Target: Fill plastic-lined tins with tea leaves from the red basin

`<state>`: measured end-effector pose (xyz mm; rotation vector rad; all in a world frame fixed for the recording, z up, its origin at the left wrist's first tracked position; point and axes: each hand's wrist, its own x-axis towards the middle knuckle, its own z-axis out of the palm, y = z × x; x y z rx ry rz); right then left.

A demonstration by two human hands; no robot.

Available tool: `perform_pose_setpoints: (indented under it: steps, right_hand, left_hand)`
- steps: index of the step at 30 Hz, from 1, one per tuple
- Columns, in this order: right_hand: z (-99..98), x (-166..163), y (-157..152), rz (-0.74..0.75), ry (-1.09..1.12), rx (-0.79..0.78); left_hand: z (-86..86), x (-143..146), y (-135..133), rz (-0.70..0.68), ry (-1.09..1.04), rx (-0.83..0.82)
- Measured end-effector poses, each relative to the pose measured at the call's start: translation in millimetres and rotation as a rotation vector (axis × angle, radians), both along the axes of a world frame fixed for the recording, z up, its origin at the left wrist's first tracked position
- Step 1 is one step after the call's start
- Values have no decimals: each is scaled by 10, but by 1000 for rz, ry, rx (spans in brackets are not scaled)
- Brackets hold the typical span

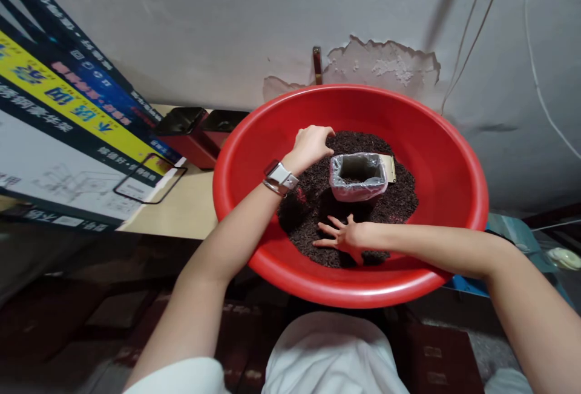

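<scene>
A big red plastic basin holds a heap of dark loose tea leaves. In the heap stands a small square box lined with a clear plastic bag, its mouth open upward. My left hand, with a white watch on the wrist, is cupped knuckles-up on the leaves just left of the box, fingers curled into the pile. My right hand lies flat on the leaves in front of the box, fingers spread and pointing left, holding nothing.
The basin sits against a peeling grey wall. Left of it is a pale tabletop with red-and-black boxes and a large printed carton. A blue object lies at the right behind my forearm.
</scene>
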<state>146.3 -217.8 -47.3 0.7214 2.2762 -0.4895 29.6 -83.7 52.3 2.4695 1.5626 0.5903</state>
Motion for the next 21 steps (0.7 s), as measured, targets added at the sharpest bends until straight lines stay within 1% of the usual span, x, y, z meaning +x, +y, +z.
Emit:
perform_pose_setpoints:
  steps: [3,5,7,11,16,21]
  right_hand:
    - [-95,72,137,80,65,8]
    - [-122,127,192,93,105,11]
    - [-141,175,201,90,133,27]
    - [-163,223,153,115,225,106]
    - [-135,210,151,185,265,207]
    - [-23,168,176,224,237,273]
  left_hand:
    - [46,2,-22,4,-24,-15]
    - [66,-1,-30,2,-20,-1]
    - [75,1,-36,3,-7,18]
    - [74,12,-38,23,-30,15]
    - [81,5,-32,16,-89,14]
    - [127,-9,-53,22,-73,16]
